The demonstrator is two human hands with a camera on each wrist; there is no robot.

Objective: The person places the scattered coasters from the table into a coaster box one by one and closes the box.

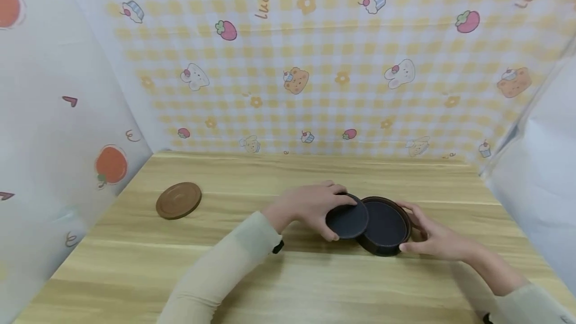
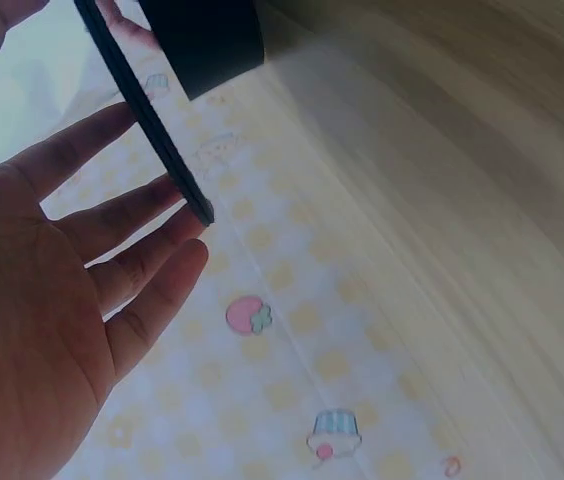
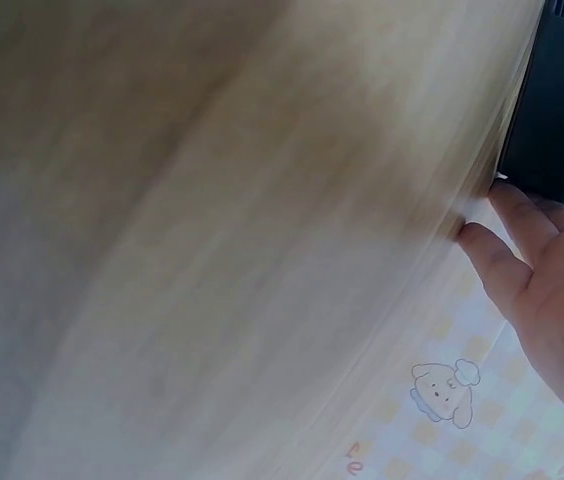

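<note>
In the head view, my left hand [image 1: 310, 208] grips a thin round black coaster [image 1: 347, 223] by its edge, thumb at the near side and fingers at the far side. The coaster is tilted and overlaps the left rim of a round black coaster holder [image 1: 386, 224], a shallow open dish with upright walls. My right hand [image 1: 443, 238] holds that holder from the right, its thumb and fingers spread around the wall. The left wrist view shows the coaster [image 2: 152, 120] edge-on against the fingertips. Part of the holder's wall [image 3: 554, 120] appears in the right wrist view, with fingers beneath it.
A round brown disc [image 1: 179, 200] with raised rings lies on the left of the wood-grain table [image 1: 252, 174]. Behind stands a yellow checked cloth backdrop [image 1: 270, 44], and white printed sheets [image 1: 45, 64] flank the sides.
</note>
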